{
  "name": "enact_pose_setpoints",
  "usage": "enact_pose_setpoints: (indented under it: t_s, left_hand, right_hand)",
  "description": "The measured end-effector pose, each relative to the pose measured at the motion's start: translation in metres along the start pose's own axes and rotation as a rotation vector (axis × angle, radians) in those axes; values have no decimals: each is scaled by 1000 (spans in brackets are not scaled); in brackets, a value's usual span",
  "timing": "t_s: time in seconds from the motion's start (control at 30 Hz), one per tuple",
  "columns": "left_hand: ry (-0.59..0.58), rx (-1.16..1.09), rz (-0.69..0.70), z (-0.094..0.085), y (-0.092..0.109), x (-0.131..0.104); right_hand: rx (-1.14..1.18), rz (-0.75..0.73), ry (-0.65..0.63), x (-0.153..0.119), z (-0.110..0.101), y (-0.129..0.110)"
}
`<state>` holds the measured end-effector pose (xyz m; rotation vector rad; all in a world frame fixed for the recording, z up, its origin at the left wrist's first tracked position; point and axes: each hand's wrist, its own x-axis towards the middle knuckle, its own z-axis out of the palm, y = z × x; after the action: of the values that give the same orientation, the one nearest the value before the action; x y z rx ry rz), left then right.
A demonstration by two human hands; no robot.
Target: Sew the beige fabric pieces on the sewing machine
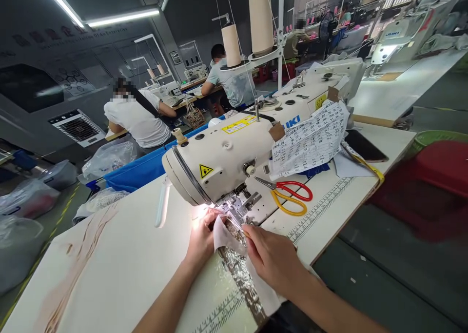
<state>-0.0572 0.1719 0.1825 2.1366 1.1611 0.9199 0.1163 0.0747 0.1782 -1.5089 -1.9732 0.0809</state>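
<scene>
Under the lit head of a white sewing machine (219,157), my left hand (202,235) pinches the edge of a pale fabric piece (224,234) close to the presser foot (234,207). My right hand (272,257) is closed around a thin pointed tool (245,232) with a yellowish handle; its slim shaft points toward the needle area. The fabric runs down toward me between both hands, beside a worn, shiny foil-like strip (243,274) on the table. My left fingertips are partly hidden by the cloth.
Red-and-yellow-handled scissors (290,196) lie right of the machine. Handwritten sheets (310,140) hang on its body, near a dark phone (366,145) and a tape measure (365,166). Pinkish fabric strips (86,250) lie at left. Several people sit at machines beyond.
</scene>
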Motion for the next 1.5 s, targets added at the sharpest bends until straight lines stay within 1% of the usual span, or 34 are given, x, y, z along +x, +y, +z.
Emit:
enact_pose_setpoints:
  t_s: [0.17, 0.33, 0.63, 0.87, 1.03, 1.2, 1.27, 1.4, 1.5]
  left_hand:
    - [-14, 24, -8, -1, 3, 1]
    - [3, 22, -22, 0, 3, 1]
    - [12, 52, 27, 0, 4, 2]
    - [-31, 142, -19, 1, 5, 0]
    - [-4, 123, -37, 3, 4, 3]
    - [37, -74, -97, 3, 2, 5]
    - [40, -107, -118, 3, 3, 5]
    - [73, -64, -95, 2, 7, 4]
    - [89, 51, -65, 2, 8, 2]
  right_hand:
    - [-12, 5, 19, 2, 2, 1]
    - [-16, 4, 14, 3, 1, 1]
    - [-21, -3, 7, 3, 1, 1]
    - [-46, 3, -22, 6, 4, 2]
    - [-59, -5, -41, 5, 4, 1]
    - [-58, 2, -40, 4, 1, 0]
    - [-64, 9, -40, 5, 0, 0]
    - [-80, 18, -49, 6, -1, -1]
    - [-91, 25, -55, 6, 0, -1]
